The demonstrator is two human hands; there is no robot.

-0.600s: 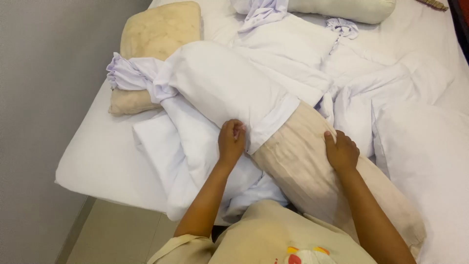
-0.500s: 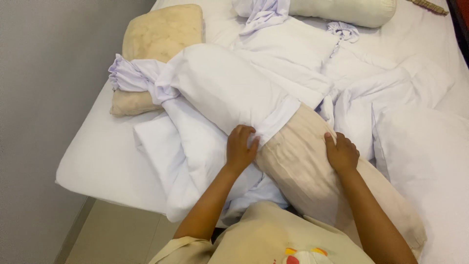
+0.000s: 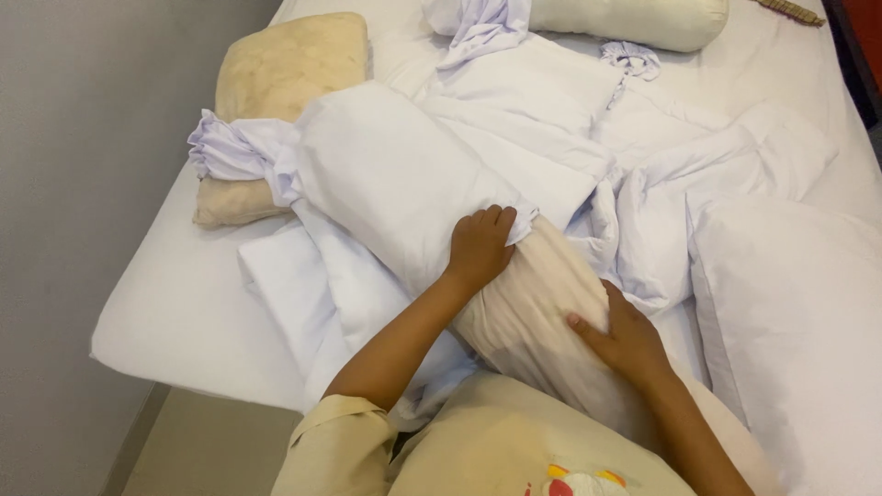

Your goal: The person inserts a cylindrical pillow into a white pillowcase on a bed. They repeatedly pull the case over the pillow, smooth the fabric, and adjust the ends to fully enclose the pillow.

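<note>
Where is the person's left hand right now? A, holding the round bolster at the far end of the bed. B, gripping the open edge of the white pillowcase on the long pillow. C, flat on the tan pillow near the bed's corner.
B: the left hand is closed on the edge of the white pillowcase, where it meets the bare cream pillow, which the right hand presses.

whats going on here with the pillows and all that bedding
A person stands at the edge of a bed with a white sheet, working a white fabric pillowcase over a long cream bolster pillow. The left hand grips the open edge of the pillowcase, while the right hand rests flat on the bare part of the pillow. About half the pillow is covered. A beige square cushion and rumpled white linens lie nearby.
</note>
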